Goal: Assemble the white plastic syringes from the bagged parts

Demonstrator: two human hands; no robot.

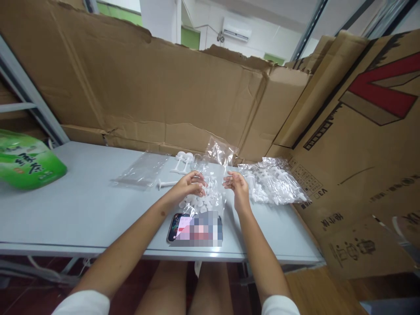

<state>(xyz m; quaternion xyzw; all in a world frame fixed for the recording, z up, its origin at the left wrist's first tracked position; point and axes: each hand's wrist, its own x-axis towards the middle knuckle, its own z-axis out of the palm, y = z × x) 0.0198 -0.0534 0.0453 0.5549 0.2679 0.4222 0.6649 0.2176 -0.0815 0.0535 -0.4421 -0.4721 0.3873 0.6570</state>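
Note:
A clear plastic bag [220,151] rises between my two hands, its top flared and its lower part hard to make out. My right hand [236,183] has its fingers curled at the right side of this bag, apparently pinching the film. On the other side, my left hand [193,183] is curved, with a gap between thumb and fingers; any clear thing inside the gap cannot be made out. Small white plastic pieces [197,203] lie in a heap below the hands. White plunger-like parts with round discs [184,159] lie behind my left hand, and one more plunger-like part [167,184] lies left of it.
A phone [179,227] lies near the front edge of the grey table [98,210]. Filled clear bags of white parts [275,181] are at the right, a flat clear bag [142,168] at the left. A green pouch [31,162] stands far left. Cardboard [183,92] walls the back and right.

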